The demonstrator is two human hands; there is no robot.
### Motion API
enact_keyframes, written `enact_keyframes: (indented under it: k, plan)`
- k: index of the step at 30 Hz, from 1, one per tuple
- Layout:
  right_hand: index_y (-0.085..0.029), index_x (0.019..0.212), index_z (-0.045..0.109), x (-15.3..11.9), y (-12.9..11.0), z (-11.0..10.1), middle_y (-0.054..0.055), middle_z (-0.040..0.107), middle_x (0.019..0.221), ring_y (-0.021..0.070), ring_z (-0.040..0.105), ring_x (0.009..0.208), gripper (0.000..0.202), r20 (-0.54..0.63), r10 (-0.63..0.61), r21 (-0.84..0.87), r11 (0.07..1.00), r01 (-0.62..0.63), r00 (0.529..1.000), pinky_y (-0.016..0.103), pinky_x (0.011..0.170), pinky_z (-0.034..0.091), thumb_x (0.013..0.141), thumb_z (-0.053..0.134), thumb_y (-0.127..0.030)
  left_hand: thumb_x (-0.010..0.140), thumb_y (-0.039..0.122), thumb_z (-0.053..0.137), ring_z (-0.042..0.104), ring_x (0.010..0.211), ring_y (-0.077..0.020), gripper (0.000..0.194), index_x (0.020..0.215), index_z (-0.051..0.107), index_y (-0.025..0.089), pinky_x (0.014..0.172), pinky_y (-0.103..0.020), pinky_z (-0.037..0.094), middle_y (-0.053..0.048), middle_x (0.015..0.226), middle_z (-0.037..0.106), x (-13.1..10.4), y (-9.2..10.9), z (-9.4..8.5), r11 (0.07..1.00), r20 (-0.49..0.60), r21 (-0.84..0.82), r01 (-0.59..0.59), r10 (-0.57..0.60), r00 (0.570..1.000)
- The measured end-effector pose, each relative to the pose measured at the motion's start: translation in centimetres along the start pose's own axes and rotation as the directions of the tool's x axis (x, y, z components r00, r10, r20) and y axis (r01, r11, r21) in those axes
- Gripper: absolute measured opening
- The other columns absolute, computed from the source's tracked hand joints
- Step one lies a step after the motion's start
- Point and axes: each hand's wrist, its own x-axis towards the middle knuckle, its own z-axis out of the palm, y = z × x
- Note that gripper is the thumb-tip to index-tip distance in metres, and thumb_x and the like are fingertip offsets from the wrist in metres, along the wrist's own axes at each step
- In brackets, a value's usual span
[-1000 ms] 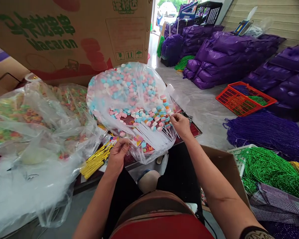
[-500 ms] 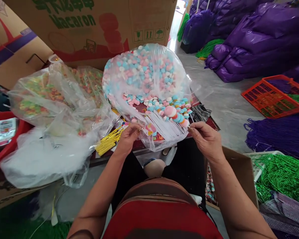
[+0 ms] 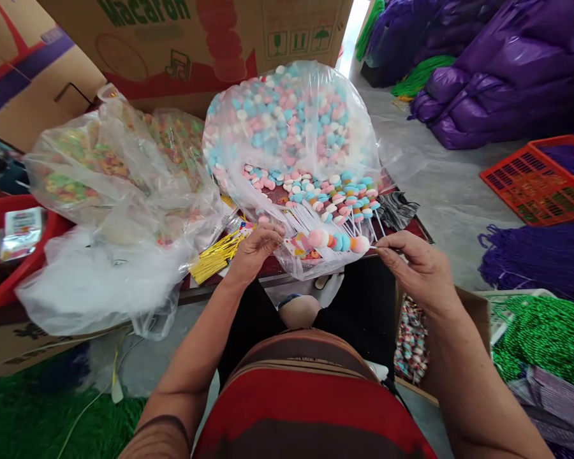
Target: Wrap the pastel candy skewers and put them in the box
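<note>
In my right hand [image 3: 418, 268], thumb and fingers pinch the white stick end of a candy skewer [image 3: 342, 242], threaded with pink, white, blue and orange soft candies. The skewer lies nearly level, its far end pointing left. My left hand [image 3: 254, 252] is closed in a pinch on the edge of a small printed wrapper [image 3: 294, 247]. The skewer's left tip meets the wrapper; whether it is inside I cannot tell. Behind it, white sticks [image 3: 306, 217] lie on plastic, beside several finished skewers [image 3: 356, 197] and a large clear bag of candies [image 3: 287, 121].
On the left are a clear bag of ring candies [image 3: 90, 166], yellow twist ties [image 3: 215, 258] and a red basin [image 3: 52, 233]. A cardboard box [image 3: 229, 48] stands behind the table. At lower right, an open box [image 3: 469, 312] holds more candy skewers. An orange crate [image 3: 516, 185] sits on the floor.
The skewer's left end has come down, so it now lies level and meets the wrapper. Both hands keep their pinch. The camera view has shifted slightly.
</note>
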Motion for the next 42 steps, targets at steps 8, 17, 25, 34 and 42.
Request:
enact_keyframes:
  k: [8,17,25,34,42]
  plan:
    - [-0.028,0.088,0.069,0.3,0.3,-1.0,0.005,0.074,0.084,0.0206,0.07,0.074,0.012,0.045,-0.035,-0.106,0.994,0.04,0.998,0.034,0.068,0.055,0.095,0.062,-0.035,0.092,0.041,0.07,0.067,0.102,-0.0191,0.019,0.088,0.075,0.024,0.099,-0.038,0.05,-0.007,0.103,0.072,0.4,0.6,0.1,0.989,0.092,0.132,-0.064,0.052,0.994]
    - [-0.029,0.09,0.073,-0.1,0.6,-1.3,0.005,0.074,0.086,0.021,0.07,0.077,0.013,0.107,-0.007,-0.101,0.995,0.018,0.994,0.035,0.071,0.056,0.095,0.063,-0.037,0.095,0.043,0.064,0.066,0.099,-0.0191,0.024,0.089,0.075,0.023,0.095,-0.036,0.05,-0.007,0.1,0.072,0.4,1.0,0.4,0.954,0.145,0.268,-0.134,0.098,0.985]
    - [-0.031,0.09,0.076,-1.1,1.1,-1.4,0.005,0.071,0.081,0.0229,0.069,0.081,0.015,0.069,-0.026,-0.133,0.991,0.035,0.997,0.038,0.076,0.056,0.094,0.065,-0.04,0.096,0.045,0.061,0.064,0.091,-0.0202,0.028,0.087,0.075,0.022,0.086,-0.035,0.048,-0.007,0.092,0.072,0.4,1.4,0.9,0.87,0.134,0.469,-0.154,0.102,0.986]
    - [-0.028,0.086,0.073,-1.8,2.1,-0.4,0.004,0.074,0.081,0.022,0.07,0.079,0.019,0.099,0.033,-0.112,0.993,-0.021,0.995,0.036,0.075,0.057,0.095,0.062,-0.041,0.098,0.037,0.058,0.062,0.088,-0.0192,0.024,0.087,0.075,0.023,0.084,-0.034,0.044,-0.005,0.09,0.071,0.5,2.3,1.0,0.806,0.209,0.535,-0.252,0.162,0.964]
    - [-0.027,0.088,0.072,-2.5,2.8,0.3,0.006,0.077,0.081,0.0226,0.07,0.074,0.029,0.179,0.077,-0.132,0.99,-0.054,0.981,0.035,0.069,0.055,0.098,0.053,-0.047,0.099,0.038,0.057,0.059,0.09,-0.0214,0.025,0.087,0.074,0.026,0.089,-0.039,0.04,-0.005,0.089,0.071,0.3,2.3,1.4,0.731,0.217,0.604,-0.316,0.231,0.948]
